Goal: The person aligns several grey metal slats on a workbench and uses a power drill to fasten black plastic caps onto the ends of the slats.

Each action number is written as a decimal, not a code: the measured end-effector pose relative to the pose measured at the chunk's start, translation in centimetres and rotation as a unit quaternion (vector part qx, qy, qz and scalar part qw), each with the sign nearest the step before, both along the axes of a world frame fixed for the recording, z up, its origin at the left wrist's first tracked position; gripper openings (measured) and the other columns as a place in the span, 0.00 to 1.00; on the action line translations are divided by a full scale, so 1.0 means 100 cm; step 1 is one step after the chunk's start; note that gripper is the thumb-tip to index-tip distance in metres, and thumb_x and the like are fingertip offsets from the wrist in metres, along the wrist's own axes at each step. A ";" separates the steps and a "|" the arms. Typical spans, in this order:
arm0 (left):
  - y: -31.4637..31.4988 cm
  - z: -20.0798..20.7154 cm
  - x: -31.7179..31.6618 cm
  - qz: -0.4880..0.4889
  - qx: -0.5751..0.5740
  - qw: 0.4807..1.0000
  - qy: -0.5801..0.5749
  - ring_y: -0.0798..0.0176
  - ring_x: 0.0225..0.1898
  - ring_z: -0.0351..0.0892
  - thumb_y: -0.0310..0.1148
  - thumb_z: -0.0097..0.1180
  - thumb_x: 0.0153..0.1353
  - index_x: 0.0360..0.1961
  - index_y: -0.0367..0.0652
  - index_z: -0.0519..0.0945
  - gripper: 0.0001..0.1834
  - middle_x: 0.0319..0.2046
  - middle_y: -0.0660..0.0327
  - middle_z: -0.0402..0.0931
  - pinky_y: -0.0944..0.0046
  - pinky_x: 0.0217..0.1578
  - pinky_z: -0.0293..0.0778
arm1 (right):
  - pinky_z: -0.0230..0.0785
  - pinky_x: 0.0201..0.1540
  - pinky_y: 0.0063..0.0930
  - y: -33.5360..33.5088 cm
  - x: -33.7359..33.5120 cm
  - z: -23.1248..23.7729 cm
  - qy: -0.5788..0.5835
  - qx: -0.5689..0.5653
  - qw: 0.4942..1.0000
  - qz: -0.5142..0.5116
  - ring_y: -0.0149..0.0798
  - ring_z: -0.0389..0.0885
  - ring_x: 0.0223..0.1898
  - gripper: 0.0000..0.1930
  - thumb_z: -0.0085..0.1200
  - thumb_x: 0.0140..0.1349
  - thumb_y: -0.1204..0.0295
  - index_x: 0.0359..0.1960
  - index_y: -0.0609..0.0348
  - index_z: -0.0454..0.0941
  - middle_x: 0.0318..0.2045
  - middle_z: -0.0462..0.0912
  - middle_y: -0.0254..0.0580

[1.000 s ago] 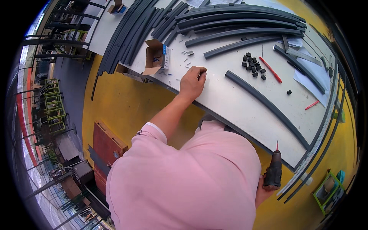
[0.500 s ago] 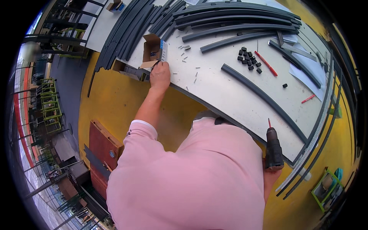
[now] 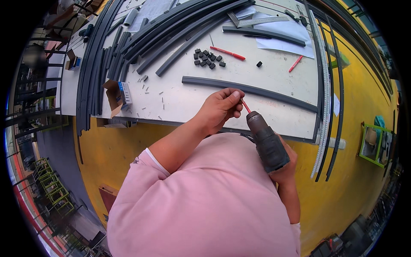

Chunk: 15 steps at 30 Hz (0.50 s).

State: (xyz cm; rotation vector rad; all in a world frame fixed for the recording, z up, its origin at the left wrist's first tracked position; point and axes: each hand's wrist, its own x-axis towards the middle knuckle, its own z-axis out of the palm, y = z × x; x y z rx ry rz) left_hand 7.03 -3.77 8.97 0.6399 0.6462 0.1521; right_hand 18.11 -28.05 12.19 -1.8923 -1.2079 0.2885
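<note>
My right hand [image 3: 286, 165] grips a black cordless drill [image 3: 268, 143], its front end tilted up and to the left. A thin red bit [image 3: 246, 106] sticks out of the drill. At the tip of that bit is my left hand [image 3: 221, 108], thumb and fingers pinched together; whatever small thing they hold is hidden. Just beyond both hands lies a long dark grey strip [image 3: 252, 89] on the white table [image 3: 171, 92]. An open cardboard box [image 3: 114, 100] stands at the table's near left edge.
Small black blocks [image 3: 207, 59] lie in a cluster beside a red pen [image 3: 227, 53]. Another red pen [image 3: 295, 63] and a metal square [image 3: 263, 21] rest by white paper. Bundled grey strips [image 3: 92, 73] cover the left side. Long rails [image 3: 327, 98] run along the right edge.
My left hand has left the cardboard box and come right to the bit's tip. The drill has swung up and left in my right hand. The view has turned rightward.
</note>
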 end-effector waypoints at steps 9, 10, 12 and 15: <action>-0.002 -0.006 0.034 -0.131 0.011 0.991 0.010 0.70 0.33 0.75 0.42 0.56 0.75 0.44 0.40 0.77 0.14 0.35 0.64 0.76 0.68 0.34 0.74 | 0.77 0.40 0.37 -0.027 -0.001 -0.008 0.019 0.022 0.997 -0.071 0.49 0.86 0.33 0.35 0.72 0.42 0.70 0.58 0.66 0.80 0.38 0.88 0.48; 0.000 -0.005 0.038 -0.152 0.018 0.988 0.012 0.70 0.33 0.75 0.42 0.56 0.75 0.44 0.39 0.77 0.15 0.35 0.64 0.76 0.68 0.34 0.74 | 0.77 0.39 0.37 -0.029 0.000 -0.010 0.013 0.026 0.997 -0.078 0.49 0.86 0.33 0.35 0.72 0.42 0.70 0.58 0.66 0.80 0.38 0.88 0.48; 0.000 -0.006 0.047 -0.185 0.033 0.982 0.021 0.70 0.33 0.74 0.42 0.56 0.75 0.44 0.39 0.77 0.15 0.34 0.64 0.76 0.68 0.35 0.74 | 0.76 0.38 0.37 -0.034 0.001 -0.013 0.000 0.033 0.995 -0.090 0.48 0.85 0.31 0.36 0.72 0.42 0.68 0.58 0.66 0.80 0.38 0.88 0.48; -0.002 -0.009 0.064 -0.212 0.031 0.976 0.026 0.70 0.33 0.75 0.42 0.57 0.74 0.44 0.39 0.77 0.15 0.35 0.64 0.77 0.68 0.37 0.74 | 0.76 0.38 0.37 -0.039 0.005 -0.016 0.011 0.047 0.994 -0.100 0.48 0.85 0.31 0.36 0.72 0.42 0.67 0.58 0.66 0.80 0.38 0.88 0.48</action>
